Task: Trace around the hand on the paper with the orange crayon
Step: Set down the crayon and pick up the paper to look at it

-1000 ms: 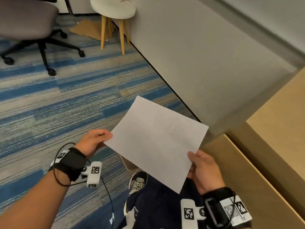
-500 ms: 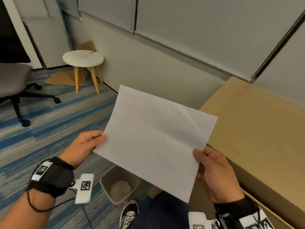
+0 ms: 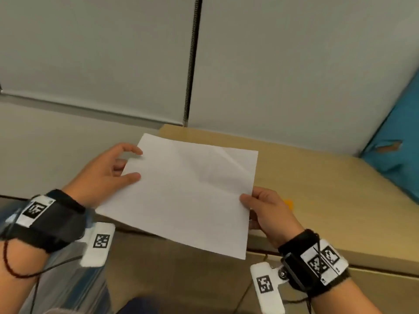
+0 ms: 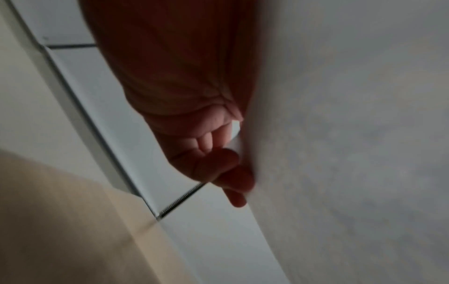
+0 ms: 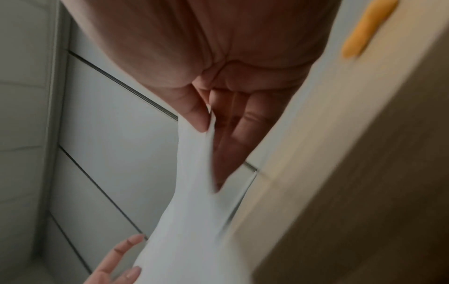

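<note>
Paper (image 3: 186, 191) now held over the wooden desk (image 3: 317, 177), beside grey wall panels (image 3: 90, 53).

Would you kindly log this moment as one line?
paper: held above table | left hand, right hand: gripping | crayon: on table

A light wooden desk (image 3: 317, 177) is seen across the right half of the frame. An orange crayon (image 3: 289, 203) is laid on it mid-right, and a blue cushion (image 3: 399, 155) is propped at its far right edge.
</note>
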The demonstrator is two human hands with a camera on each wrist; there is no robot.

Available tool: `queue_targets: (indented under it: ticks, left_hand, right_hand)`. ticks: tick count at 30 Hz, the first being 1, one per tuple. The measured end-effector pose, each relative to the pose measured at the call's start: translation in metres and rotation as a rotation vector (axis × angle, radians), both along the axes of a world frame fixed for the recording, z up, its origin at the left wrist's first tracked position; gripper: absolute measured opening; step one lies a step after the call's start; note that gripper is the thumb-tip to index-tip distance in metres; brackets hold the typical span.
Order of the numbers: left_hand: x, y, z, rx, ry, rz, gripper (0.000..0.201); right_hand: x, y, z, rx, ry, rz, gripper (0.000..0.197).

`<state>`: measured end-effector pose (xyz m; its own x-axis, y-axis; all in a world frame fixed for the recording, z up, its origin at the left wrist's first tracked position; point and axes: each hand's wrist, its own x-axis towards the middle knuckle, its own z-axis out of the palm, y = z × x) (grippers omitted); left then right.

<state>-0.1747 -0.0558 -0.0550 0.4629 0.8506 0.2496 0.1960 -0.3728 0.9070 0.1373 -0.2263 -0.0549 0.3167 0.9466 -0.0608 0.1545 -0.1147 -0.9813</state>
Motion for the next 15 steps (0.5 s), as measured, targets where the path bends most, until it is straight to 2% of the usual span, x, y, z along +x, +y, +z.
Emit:
queue_targets:
  ticks: [3,5,7,9,10,13,15]
  left_hand:
    - [0.050,0.019,0.004,0.093,0.198,-0.003,0.019]
    - [0.077,0.031,0.005,0.095,0.304,-0.009,0.017]
    - [0.097,0.044,0.003,0.065,0.399,-0.039,0.018]
    - [0.112,0.056,-0.001,0.057,0.518,-0.059,0.020]
    - [0.118,0.061,-0.002,0.028,0.559,-0.069,0.021]
    - [0.134,0.071,-0.003,-0.071,0.614,-0.095,0.028]
    - [0.141,0.076,-0.004,-0.075,0.659,-0.085,0.030]
  right_hand:
    - [0.051,-0.003,0.018,-0.054,-0.177,-0.065,0.016]
    - [0.085,-0.002,0.027,-0.105,-0.347,-0.105,0.010]
    - [0.118,0.002,0.031,-0.166,-0.615,-0.145,0.008]
    - [0.144,0.007,0.032,-0.269,-0.851,-0.131,0.014]
    - [0.154,0.010,0.031,-0.342,-0.910,-0.105,0.022]
    - [0.170,0.020,0.022,-0.531,-0.878,-0.026,0.049]
    - [0.173,0.025,0.014,-0.566,-0.850,0.004,0.059]
